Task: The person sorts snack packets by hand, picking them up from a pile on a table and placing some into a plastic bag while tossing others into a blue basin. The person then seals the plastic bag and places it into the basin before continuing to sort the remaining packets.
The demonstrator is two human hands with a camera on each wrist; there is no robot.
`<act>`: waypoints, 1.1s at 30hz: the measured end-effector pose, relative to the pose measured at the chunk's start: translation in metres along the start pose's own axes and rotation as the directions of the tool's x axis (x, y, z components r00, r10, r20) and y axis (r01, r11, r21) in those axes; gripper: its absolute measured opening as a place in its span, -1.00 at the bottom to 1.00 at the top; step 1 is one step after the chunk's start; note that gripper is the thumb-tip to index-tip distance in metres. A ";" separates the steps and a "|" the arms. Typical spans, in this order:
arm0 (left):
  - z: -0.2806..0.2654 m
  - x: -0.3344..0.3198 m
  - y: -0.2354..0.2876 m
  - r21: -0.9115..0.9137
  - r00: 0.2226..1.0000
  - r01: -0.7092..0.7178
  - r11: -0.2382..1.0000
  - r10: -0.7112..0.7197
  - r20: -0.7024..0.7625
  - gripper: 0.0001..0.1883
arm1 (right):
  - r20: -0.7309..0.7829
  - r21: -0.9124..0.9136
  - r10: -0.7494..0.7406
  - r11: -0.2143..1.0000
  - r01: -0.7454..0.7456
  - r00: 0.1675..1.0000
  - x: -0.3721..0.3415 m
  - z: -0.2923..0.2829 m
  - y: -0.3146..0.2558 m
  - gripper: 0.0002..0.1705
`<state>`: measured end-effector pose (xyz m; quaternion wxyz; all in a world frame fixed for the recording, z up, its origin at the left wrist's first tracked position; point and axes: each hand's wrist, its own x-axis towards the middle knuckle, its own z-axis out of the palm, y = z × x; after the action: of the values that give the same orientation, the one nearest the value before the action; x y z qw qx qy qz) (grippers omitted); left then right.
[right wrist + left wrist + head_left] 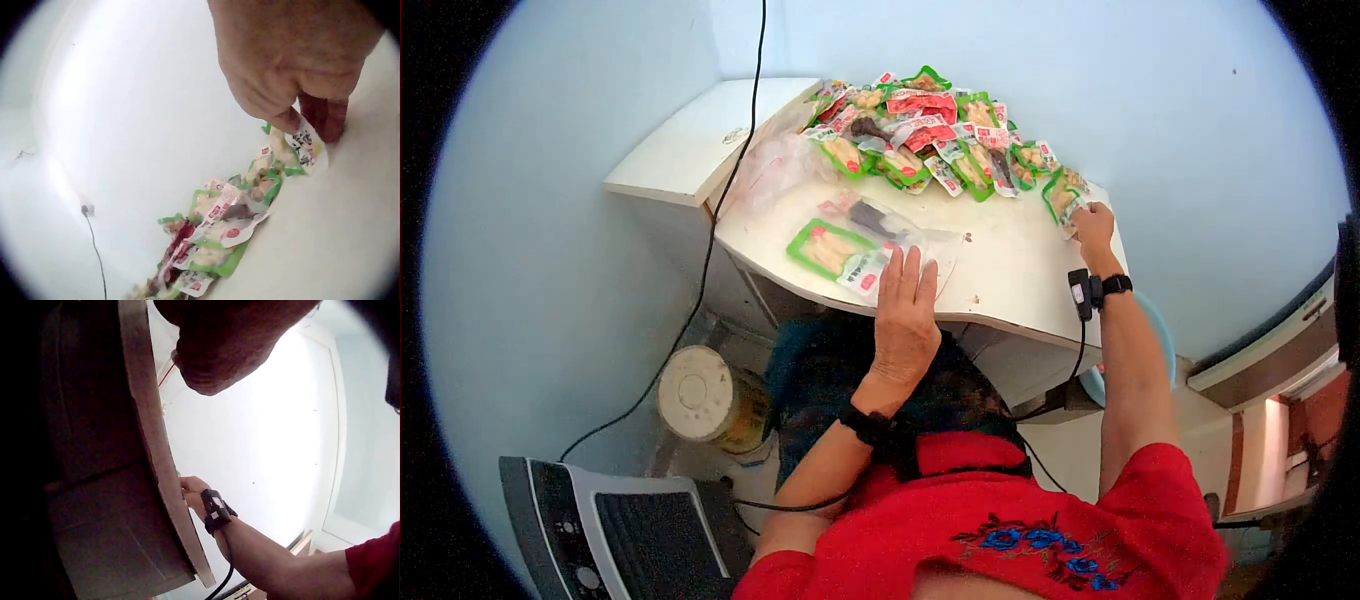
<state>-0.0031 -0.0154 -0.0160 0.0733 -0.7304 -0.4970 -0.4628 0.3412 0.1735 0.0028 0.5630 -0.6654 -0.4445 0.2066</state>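
Observation:
In the head view the left hand (907, 325) lies with extended fingers on the lower edge of a clear bag at the table's front, beside a green-edged food packet (828, 250) and a dark-filled one (870, 217). At the table's right side the right hand (1095, 228) pinches a green-edged packet (1060, 197). The right wrist view shows the right hand (300, 62) with thumb and fingers on the white end of that packet (306, 147). Close up in the left wrist view is the left hand (219, 350), its fingertips mostly hidden.
A heap of green, red and white packets (920, 135) lies at the back of the white table (1010, 250). Crumpled clear plastic (775, 170) is on its left. A black cable (700, 270) hangs at left, above a lidded bucket (697, 393). A blue basin (1152, 335) stands below right.

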 end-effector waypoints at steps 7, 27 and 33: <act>-0.007 0.002 0.001 -0.078 0.998 0.041 0.996 -0.045 -0.046 -0.43 | 0.324 0.321 -0.016 0.942 -0.094 0.946 -0.103 -0.016 -0.083 -0.68; -0.007 0.005 0.013 -0.136 0.997 0.052 0.989 -0.060 -0.056 -0.38 | 0.829 0.366 0.033 0.722 -0.588 0.558 -0.229 0.025 -0.116 -0.71; -0.015 0.004 0.014 -0.114 0.999 0.052 0.992 -0.052 0.009 -0.41 | 0.880 0.360 -0.004 0.657 -0.662 0.474 -0.238 0.066 -0.114 -0.71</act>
<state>-0.0005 -0.0277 0.0003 0.0177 -0.7215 -0.4888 -0.4901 0.1255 0.0119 0.0371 0.4256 -0.3160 -0.3966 0.7495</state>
